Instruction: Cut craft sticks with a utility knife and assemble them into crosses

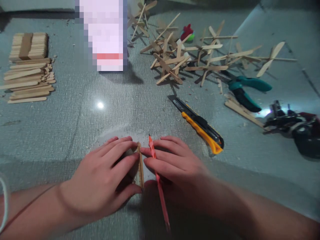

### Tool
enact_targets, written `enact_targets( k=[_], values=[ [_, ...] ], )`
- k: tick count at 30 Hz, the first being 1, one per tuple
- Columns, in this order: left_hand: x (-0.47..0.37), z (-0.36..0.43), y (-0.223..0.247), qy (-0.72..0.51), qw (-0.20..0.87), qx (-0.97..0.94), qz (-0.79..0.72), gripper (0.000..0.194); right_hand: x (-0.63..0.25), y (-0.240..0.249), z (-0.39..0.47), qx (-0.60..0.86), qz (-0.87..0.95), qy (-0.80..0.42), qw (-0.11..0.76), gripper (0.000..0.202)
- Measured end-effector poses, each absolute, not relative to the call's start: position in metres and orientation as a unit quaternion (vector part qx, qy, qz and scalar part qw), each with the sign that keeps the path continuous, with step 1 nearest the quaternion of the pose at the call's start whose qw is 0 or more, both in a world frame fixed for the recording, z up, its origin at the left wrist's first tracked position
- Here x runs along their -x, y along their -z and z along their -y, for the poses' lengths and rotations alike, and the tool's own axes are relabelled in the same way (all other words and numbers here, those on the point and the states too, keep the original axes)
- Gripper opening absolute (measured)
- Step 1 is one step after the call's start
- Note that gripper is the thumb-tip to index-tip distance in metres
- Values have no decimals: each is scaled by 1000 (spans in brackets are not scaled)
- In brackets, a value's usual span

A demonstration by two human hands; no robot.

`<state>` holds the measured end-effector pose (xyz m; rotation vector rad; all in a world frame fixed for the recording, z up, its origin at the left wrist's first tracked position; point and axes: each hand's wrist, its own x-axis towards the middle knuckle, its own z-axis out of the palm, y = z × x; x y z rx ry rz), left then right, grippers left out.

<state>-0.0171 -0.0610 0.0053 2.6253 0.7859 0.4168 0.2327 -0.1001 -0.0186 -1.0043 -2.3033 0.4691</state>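
Observation:
A small bundle of craft sticks (pixel 140 166), set on edge, points away from me at the front of the table. My left hand (pixel 107 170) is closed along its left side, with fingertips and thumb pressed to the wood. A red pencil (pixel 161 191) passes between the fingers of my right hand (pixel 175 161), its dark tip pointing away from me. The right fingertips reach the right side of the sticks near their far end. Part of the bundle is hidden by my left fingers. A yellow and black utility knife (pixel 200 125) lies beyond my right hand.
Loose craft sticks (pixel 27 80) and a banded bundle (pixel 15 45) lie at the far left. Several crossed-stick pieces (pixel 170 63) crowd the back right. Teal-handled pliers (pixel 246 88) and a dark tool (pixel 302 128) lie right. A blurred white object (pixel 107 33) stands at the back.

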Motion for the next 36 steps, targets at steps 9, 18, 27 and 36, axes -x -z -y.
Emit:
enact_targets(
  k=[9, 18, 27, 36],
  values=[
    [17, 61, -4, -139, 176, -931, -289, 44, -233, 18, 100, 380, 860, -181, 288, 19],
    [16, 59, -5, -146, 167, -934, -280, 47, -233, 17, 99, 379, 859, -183, 291, 19],
    [17, 58, -4, -145, 164, -934, -284, 48, -233, 17, 99, 378, 860, -184, 289, 19],
    [17, 57, -3, -151, 160, -934, -282, 50, -233, 16, 98, 380, 857, -186, 293, 17]
  ],
)
